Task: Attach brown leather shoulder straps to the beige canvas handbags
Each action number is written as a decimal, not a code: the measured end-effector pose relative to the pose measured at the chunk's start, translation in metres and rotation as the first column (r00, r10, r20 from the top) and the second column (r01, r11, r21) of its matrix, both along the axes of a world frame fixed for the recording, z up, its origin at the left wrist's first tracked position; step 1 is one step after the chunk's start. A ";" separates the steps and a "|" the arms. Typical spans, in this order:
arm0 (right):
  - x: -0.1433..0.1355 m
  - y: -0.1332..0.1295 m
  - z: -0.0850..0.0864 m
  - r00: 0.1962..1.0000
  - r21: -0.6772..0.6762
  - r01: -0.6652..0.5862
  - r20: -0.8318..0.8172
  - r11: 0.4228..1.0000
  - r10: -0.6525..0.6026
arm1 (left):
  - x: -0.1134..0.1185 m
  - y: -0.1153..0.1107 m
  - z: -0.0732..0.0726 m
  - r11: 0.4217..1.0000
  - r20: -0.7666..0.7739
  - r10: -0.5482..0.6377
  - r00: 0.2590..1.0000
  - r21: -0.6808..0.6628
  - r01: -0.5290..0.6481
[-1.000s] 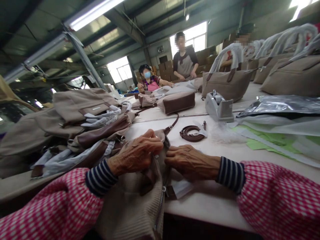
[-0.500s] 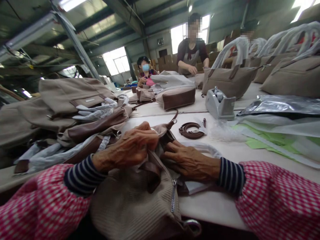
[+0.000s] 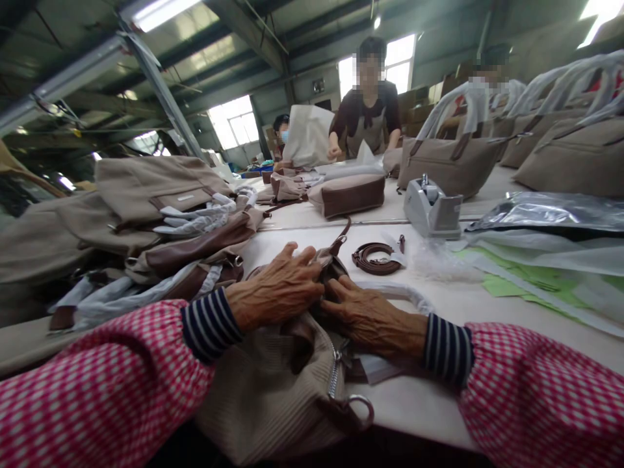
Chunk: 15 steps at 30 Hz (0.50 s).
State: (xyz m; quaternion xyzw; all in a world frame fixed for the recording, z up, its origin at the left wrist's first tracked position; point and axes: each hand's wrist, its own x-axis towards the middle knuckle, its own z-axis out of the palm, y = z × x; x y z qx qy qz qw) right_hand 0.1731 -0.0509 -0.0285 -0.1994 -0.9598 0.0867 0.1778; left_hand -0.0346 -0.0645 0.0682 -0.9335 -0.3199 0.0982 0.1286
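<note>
A taupe ribbed handbag [image 3: 263, 390] with brown trim and a metal zipper lies at the table's near edge, its mouth unzipped. My left hand [image 3: 280, 283] bends its fingers over the far side of the bag's opening, closed on the edge there. Against the opening's right side is my right hand [image 3: 373, 315], its fingers curled into the bag and their tips hidden. Just beyond my right hand lies a coiled brown strap [image 3: 375, 259] with a pale wrap around part of it. A metal ring [image 3: 363, 409] hangs at the bag's near end.
Stacked taupe bags [image 3: 146, 188] with wrapped handles fill the left. A grey tape dispenser [image 3: 431, 208] stands at right, before upright bags [image 3: 446, 159]. Green sheets [image 3: 531, 273] and silvery plastic [image 3: 556, 211] lie farther right. A co-worker [image 3: 368, 107] stands across the table.
My left hand has moved right and down over the bag's opening, nearer my right hand. The right hand stays at the opening. Across the table, a white sheet has been raised.
</note>
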 end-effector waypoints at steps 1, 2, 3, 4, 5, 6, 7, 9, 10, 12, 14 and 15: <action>0.000 -0.001 0.000 1.000 0.007 0.010 0.009 1.000 -0.010 | -0.004 -0.001 -0.004 0.999 -0.002 -0.024 1.000 0.031 0.024; 0.001 -0.001 0.000 1.000 0.010 0.015 0.005 1.000 -0.015 | -0.010 -0.002 -0.008 0.997 -0.003 -0.053 0.999 0.049 0.053; 0.002 -0.001 0.000 1.000 0.003 0.015 -0.009 1.000 -0.015 | -0.015 -0.002 -0.012 0.995 -0.001 -0.081 0.997 0.060 0.081; 0.002 -0.001 0.001 0.999 -0.016 0.010 -0.033 1.000 -0.011 | -0.020 -0.002 -0.015 0.992 0.005 -0.105 0.994 0.065 0.104; 0.003 -0.001 0.002 0.998 -0.042 0.011 -0.058 0.999 -0.013 | -0.024 -0.002 -0.017 0.990 0.013 -0.126 0.992 0.063 0.125; 0.004 0.000 0.002 0.997 -0.072 0.017 -0.077 0.997 -0.023 | -0.028 -0.001 -0.019 0.988 0.024 -0.142 0.990 0.057 0.140; 0.005 0.001 0.003 0.996 -0.098 0.029 -0.086 0.995 -0.038 | -0.030 0.001 -0.021 0.988 0.033 -0.151 0.988 0.046 0.149; 0.005 0.002 0.002 0.994 -0.130 0.058 -0.086 0.990 -0.069 | -0.032 0.004 -0.022 0.991 0.043 -0.136 0.990 0.028 0.134; 0.005 0.002 0.002 0.993 -0.134 0.071 -0.085 0.988 -0.083 | -0.031 0.006 -0.021 0.993 0.040 -0.116 0.992 0.022 0.115; 0.005 0.002 0.000 0.990 -0.131 0.102 -0.079 0.986 -0.113 | -0.030 0.009 -0.019 0.996 0.030 -0.086 0.996 0.011 0.085; 0.004 0.001 -0.001 0.985 -0.125 0.144 -0.071 0.982 -0.154 | -0.029 0.011 -0.018 0.995 0.043 -0.095 0.995 0.000 0.095; 0.004 0.000 0.000 0.982 -0.120 0.167 -0.065 0.978 -0.176 | -0.030 0.012 -0.018 0.994 0.063 -0.109 0.992 -0.003 0.109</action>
